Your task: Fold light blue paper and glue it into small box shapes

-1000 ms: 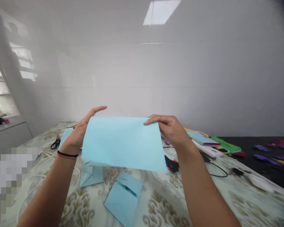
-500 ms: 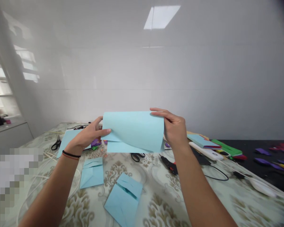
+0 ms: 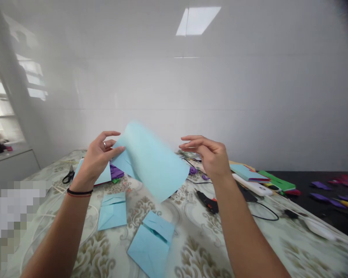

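Observation:
A light blue sheet of paper [image 3: 152, 162], bent over and blurred by motion, hangs tilted above the table. Its left part lies between the thumb and fingers of my left hand [image 3: 100, 152], which wears a ring. My right hand [image 3: 210, 154] is off to the right of the sheet, fingers apart, touching nothing. Below lie two folded light blue paper pieces, one [image 3: 113, 211] at the left and a larger one [image 3: 152, 245] nearer me, with a slit-like opening.
On the patterned tablecloth [image 3: 203, 253] are black scissors [image 3: 69, 175], a hot glue gun [image 3: 207, 201], a white power strip [image 3: 253, 185], stacked coloured sheets [image 3: 248, 172] and cables. Purple pieces [image 3: 320, 185] lie on a black surface at the right.
My right hand has let go of the sheet. The sheet has swung from level to tilted, its right end lower. My left hand has moved left and turned with it.

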Motion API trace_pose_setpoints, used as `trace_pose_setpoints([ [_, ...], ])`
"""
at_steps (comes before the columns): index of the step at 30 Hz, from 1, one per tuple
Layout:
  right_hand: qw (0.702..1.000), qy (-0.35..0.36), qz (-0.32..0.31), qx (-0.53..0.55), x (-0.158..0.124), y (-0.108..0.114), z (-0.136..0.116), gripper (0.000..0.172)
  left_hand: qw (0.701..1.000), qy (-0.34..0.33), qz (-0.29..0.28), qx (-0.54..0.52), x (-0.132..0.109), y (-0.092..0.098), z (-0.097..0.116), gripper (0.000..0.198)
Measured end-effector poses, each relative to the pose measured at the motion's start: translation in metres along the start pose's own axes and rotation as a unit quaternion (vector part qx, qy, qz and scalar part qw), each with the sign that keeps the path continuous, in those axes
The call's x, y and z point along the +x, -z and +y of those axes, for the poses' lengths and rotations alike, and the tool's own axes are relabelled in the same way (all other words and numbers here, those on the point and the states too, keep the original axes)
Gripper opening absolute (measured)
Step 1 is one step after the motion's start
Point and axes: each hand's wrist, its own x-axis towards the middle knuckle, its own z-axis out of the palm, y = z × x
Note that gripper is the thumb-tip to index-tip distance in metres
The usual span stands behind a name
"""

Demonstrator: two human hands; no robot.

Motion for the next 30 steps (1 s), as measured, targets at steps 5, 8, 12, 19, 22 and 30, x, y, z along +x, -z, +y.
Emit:
trace_pose_setpoints([
  [5,0.979,-0.034,-0.203,0.004,-0.006,-0.013,-0.014,0.063,0.997,-0.078,0.003,0.027,-0.016,-0.015,0.019,0.046],
  [8,0.956,-0.076,-0.278,0.061,-0.012,-0.027,-0.023,0.103,0.993,-0.095,-0.002,0.069,-0.024,-0.027,0.027,0.045],
  [12,0.953,-0.108,-0.268,0.088,-0.018,-0.036,-0.034,0.1,0.983,-0.122,0.033,0.131,-0.027,-0.035,0.03,0.044],
  [19,0.957,-0.139,-0.236,0.096,-0.019,-0.041,-0.036,0.076,0.976,-0.138,0.087,0.142,-0.031,-0.039,0.033,0.044],
  [22,0.966,-0.128,-0.22,0.053,-0.019,-0.046,-0.035,0.05,0.986,-0.142,0.057,0.069,-0.035,-0.041,0.036,0.041],
  [30,0.988,-0.106,-0.113,0.005,-0.021,-0.041,-0.036,0.034,0.989,-0.061,-0.132,-0.025,-0.025,-0.034,0.023,0.037],
])
